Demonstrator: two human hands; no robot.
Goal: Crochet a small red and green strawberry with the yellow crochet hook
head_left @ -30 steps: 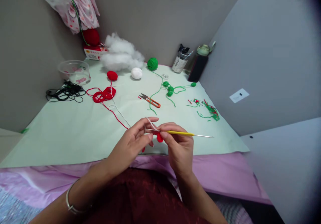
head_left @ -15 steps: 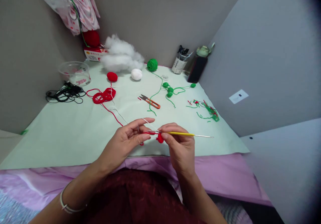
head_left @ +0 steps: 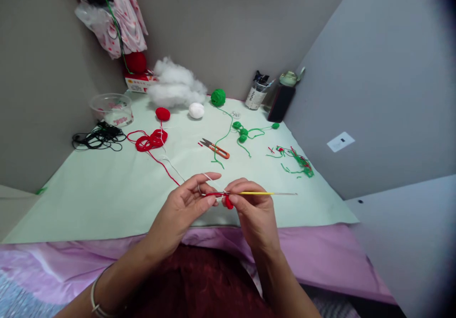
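My right hand [head_left: 254,209] pinches a crochet hook [head_left: 254,193] with a yellow handle, its shaft pointing left and its other thin end sticking out to the right. Below the hook, at my right fingertips, hangs a small red crocheted piece [head_left: 229,202]. My left hand [head_left: 190,201] is closed at thumb and fingers on a red yarn strand of that piece, its index finger raised. White yarn [head_left: 211,177] runs over the raised finger down to the hook. The exact loops on the hook are too small to make out.
Beyond my hands lie orange thread snips [head_left: 219,149], coiled red yarn [head_left: 151,140], a white ball [head_left: 196,110], green crocheted pieces [head_left: 243,133] and yarn scraps [head_left: 302,164]. Black cord [head_left: 99,136], a clear tub [head_left: 112,110], fluffy stuffing [head_left: 176,84] and a dark bottle [head_left: 282,100] stand farther out.
The hook's tip has slid left toward my left fingers, and white yarn now shows beneath the hook at the red piece. The whole view has shifted slightly.
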